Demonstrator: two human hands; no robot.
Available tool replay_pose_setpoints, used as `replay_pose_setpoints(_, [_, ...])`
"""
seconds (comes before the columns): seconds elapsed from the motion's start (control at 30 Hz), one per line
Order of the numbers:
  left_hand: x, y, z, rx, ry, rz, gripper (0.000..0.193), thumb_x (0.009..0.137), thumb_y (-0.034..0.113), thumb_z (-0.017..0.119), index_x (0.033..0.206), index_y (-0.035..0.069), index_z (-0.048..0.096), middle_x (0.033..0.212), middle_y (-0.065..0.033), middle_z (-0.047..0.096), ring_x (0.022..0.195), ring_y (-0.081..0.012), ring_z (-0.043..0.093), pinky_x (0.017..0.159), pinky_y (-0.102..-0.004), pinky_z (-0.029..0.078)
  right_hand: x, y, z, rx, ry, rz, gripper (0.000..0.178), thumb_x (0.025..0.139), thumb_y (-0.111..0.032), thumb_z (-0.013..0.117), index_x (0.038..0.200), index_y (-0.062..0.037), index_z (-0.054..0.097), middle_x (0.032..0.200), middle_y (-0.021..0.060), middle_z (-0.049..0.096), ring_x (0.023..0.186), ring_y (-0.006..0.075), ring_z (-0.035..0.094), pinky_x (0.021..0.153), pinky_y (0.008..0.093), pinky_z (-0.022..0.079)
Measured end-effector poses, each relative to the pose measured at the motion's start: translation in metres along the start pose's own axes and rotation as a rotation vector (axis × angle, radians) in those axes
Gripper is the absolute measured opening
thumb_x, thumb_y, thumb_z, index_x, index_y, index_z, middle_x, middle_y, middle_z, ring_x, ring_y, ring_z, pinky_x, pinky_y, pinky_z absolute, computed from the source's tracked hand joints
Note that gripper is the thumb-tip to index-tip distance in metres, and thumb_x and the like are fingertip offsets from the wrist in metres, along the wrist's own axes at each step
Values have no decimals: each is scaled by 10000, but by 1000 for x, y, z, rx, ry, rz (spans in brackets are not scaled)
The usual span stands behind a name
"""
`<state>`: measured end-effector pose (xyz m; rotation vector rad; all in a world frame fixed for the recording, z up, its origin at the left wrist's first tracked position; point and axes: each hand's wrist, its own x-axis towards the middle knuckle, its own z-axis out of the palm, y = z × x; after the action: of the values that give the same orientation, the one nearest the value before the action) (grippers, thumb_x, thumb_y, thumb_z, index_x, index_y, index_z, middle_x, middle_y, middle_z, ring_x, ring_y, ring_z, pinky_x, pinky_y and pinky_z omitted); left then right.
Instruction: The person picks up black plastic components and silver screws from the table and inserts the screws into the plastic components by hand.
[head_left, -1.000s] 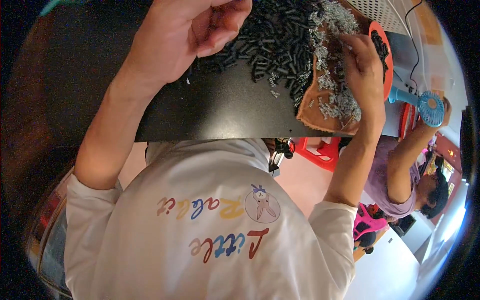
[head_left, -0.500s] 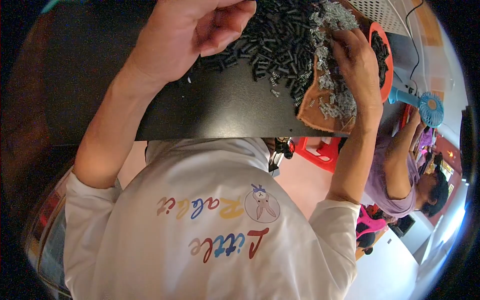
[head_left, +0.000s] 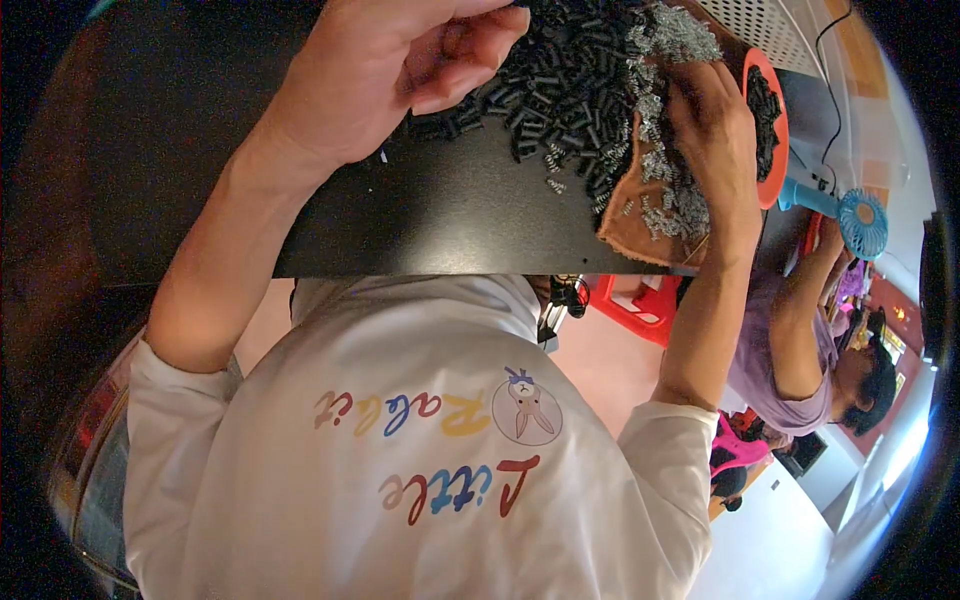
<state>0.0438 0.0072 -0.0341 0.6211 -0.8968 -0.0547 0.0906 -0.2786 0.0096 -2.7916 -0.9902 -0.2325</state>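
Note:
At the top of the view my left hand [head_left: 385,85] is raised above the dark table [head_left: 440,215], its fingers curled closed. Whatever they hold is hidden by the hand and the picture's edge. My right hand [head_left: 722,140] reaches down over small silver coil springs [head_left: 680,38] spread on a brown cloth [head_left: 628,232]. Its fingers are bent together with the tips among the springs, partly hidden, so I cannot make out what they pinch. Between the hands lies a heap of short black tubular parts [head_left: 560,95]. A few loose springs [head_left: 556,186] rest at its near edge.
Right of my right hand stands an orange-red bowl [head_left: 778,185] holding black parts. A white perforated basket [head_left: 770,32] is behind it. Farther right are a blue handheld fan [head_left: 862,224] and a person in a purple shirt [head_left: 790,360]. A red stool [head_left: 640,308] shows below the table edge.
My left hand has shifted slightly right in the picture, still curled. My right hand stays at the springs with its fingers a little changed in pose. The heap looks the same.

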Motion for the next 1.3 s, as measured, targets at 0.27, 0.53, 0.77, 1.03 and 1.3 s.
replay_pose_setpoints(0.27, [-2,0,1,22,0,-37,164,939,155,491,896,12,558,663,-45,550,493,-89,483,376,-194,328,-6,-15,-14,244,124,83,207,811,-51,619,1017,-32,623,904,92,602,802,232,607,757,305,481])
replay_pose_setpoints(0.53, [-3,4,17,216,-92,-62,168,963,155,482,917,15,563,697,-33,548,521,-81,479,400,-196,335,-4,-92,-30,984,224,170,106,870,-48,632,947,26,639,845,29,632,646,46,492,564,168,368])
replay_pose_setpoints(0.77, [-5,22,48,-215,659,-690,163,971,155,479,942,14,556,697,-27,534,517,-76,464,423,-191,347,6,-117,-11,1104,252,95,166,894,-63,606,990,68,639,848,93,647,568,53,460,499,166,337])
replay_pose_setpoints(1.03, [-17,29,41,-118,580,-692,176,975,168,477,931,13,549,713,-23,533,522,-59,457,432,-181,355,14,-142,-4,1037,343,117,142,886,-45,617,975,59,653,796,42,620,576,45,462,495,164,332])
replay_pose_setpoints(1.3, [-12,39,42,135,147,-178,192,978,182,469,922,14,544,682,-20,518,506,-67,457,417,-182,352,27,-157,-14,575,484,-201,112,866,10,622,955,68,658,793,46,610,655,73,504,580,178,385])
